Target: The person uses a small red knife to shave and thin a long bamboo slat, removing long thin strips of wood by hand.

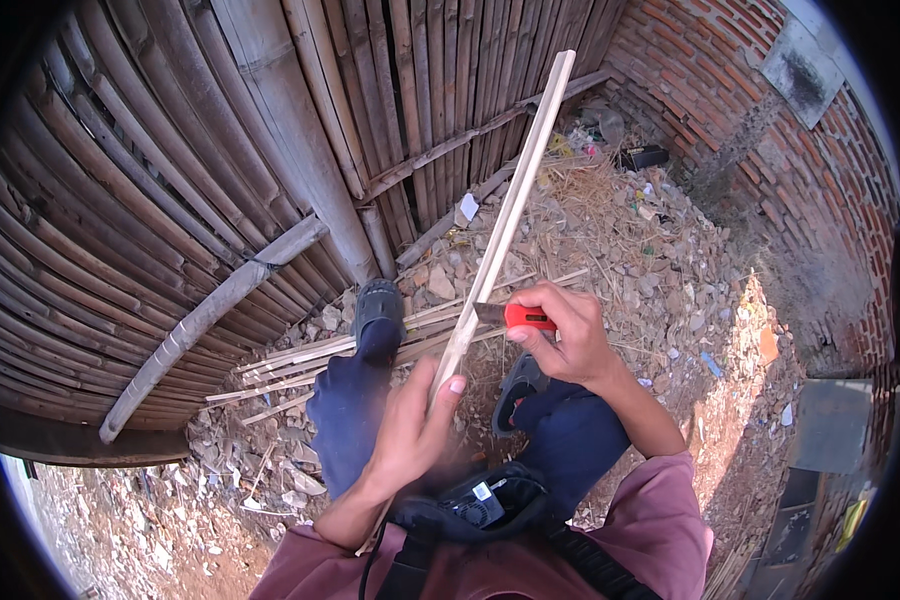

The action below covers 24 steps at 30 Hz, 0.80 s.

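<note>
A long pale wooden strip (515, 205) with a groove along it slants up and away in front of me. My left hand (415, 420) is closed round its near end, the thumb lying along the wood. In my right hand (570, 335) is a red utility knife (530, 317), gripped with the fingers wrapped over its handle. The knife's blade (489, 313) touches the strip's right side, a little above my left hand. Around that spot the strip's surface looks rough and cut.
Several more pale strips (295, 368) lie on the rubble ground (660, 270) by my feet. A bamboo wall (150, 190) rises on the left, with a thick post and crossbars. At the right stands a brick wall (710, 90). Litter and a dark box (643, 157) sit near the far corner.
</note>
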Motion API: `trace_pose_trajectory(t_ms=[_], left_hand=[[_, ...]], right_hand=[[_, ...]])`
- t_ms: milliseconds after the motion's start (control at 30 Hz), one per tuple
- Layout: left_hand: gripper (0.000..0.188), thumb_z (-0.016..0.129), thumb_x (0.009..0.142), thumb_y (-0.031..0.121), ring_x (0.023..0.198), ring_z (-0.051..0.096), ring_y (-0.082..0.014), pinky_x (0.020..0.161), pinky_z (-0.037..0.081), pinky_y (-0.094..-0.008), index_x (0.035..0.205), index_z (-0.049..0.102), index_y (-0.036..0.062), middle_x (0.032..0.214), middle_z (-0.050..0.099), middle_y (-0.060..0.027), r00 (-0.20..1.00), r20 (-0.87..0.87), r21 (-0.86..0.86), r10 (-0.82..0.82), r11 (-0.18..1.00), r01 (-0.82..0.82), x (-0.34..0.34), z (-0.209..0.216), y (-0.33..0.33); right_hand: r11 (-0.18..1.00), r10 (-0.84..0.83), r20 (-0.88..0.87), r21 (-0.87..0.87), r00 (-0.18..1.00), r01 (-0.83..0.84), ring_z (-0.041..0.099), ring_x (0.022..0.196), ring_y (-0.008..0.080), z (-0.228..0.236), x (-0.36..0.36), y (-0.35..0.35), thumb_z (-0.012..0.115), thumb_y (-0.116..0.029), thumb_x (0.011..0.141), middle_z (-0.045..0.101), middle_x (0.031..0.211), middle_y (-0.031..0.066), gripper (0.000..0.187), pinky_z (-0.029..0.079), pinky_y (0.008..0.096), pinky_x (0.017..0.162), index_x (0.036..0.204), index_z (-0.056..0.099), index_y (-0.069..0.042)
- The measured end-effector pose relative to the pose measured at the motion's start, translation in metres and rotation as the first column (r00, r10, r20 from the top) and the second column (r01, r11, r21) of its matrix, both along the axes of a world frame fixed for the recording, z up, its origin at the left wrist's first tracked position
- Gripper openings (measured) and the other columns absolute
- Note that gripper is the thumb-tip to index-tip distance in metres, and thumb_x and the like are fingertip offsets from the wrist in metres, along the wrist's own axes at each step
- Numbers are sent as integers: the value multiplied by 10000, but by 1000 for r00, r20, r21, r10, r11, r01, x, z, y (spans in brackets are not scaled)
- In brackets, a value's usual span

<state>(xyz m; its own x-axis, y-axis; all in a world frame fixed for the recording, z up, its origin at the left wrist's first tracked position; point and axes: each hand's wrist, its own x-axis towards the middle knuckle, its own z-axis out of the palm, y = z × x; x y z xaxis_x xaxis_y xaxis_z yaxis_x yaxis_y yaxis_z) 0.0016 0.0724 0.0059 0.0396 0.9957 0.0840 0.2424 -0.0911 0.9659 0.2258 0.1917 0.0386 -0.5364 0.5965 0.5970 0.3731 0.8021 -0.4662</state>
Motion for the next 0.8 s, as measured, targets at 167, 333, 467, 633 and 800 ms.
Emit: trace_pose_trajectory(t_ms=[167, 333, 467, 633, 800], left_hand=[[206, 573, 1112, 202, 607, 580, -313, 592, 443, -426, 1049, 534, 10, 692, 566, -160, 999, 35, -21, -10, 1000, 11, 2, -1, 1], [192, 547, 1119, 191, 589, 605, -330, 564, 440, -426, 1056, 525, 11, 674, 584, -163, 999, -28, -20, 18, 1000, -19, 5, 1, 0], [197, 543, 1116, 199, 621, 614, -418, 551, 438, -491, 1065, 512, 11, 667, 608, -207, 993, -105, 19, 49, 999, -48, 8, -1, -1], [208, 546, 1111, 220, 662, 628, -553, 547, 432, -599, 1092, 492, 20, 675, 629, -286, 968, -233, 46, 93, 995, -84, 12, -4, -2], [209, 541, 1111, 222, 633, 616, -560, 531, 421, -618, 1090, 482, 23, 658, 620, -291, 957, -272, 59, 97, 995, -84, 11, -6, -1]], right_hand=[[992, 15, 52, 127, 999, -21, 698, 634, 252, -17, -11, -13, 842, -352, 894, 682, 822, 80, 358, 527, 348, 544, 1014, 719, -38], [987, 30, 54, 158, 998, -39, 679, 598, 236, -19, -10, -9, 858, -339, 872, 674, 792, 72, 344, 512, 335, 517, 992, 741, -39], [983, 28, 45, 179, 999, -35, 669, 579, 231, -16, -11, -8, 876, -324, 838, 673, 762, 62, 335, 504, 330, 509, 972, 754, -43], [977, 13, 52, 213, 999, -24, 661, 571, 234, -15, -10, -1, 888, -310, 810, 678, 752, 58, 333, 503, 336, 511, 962, 758, -44], [974, -9, 79, 226, 997, -9, 664, 573, 218, -13, -8, 4, 864, -328, 843, 669, 756, 24, 299, 502, 343, 507, 978, 766, -79]])
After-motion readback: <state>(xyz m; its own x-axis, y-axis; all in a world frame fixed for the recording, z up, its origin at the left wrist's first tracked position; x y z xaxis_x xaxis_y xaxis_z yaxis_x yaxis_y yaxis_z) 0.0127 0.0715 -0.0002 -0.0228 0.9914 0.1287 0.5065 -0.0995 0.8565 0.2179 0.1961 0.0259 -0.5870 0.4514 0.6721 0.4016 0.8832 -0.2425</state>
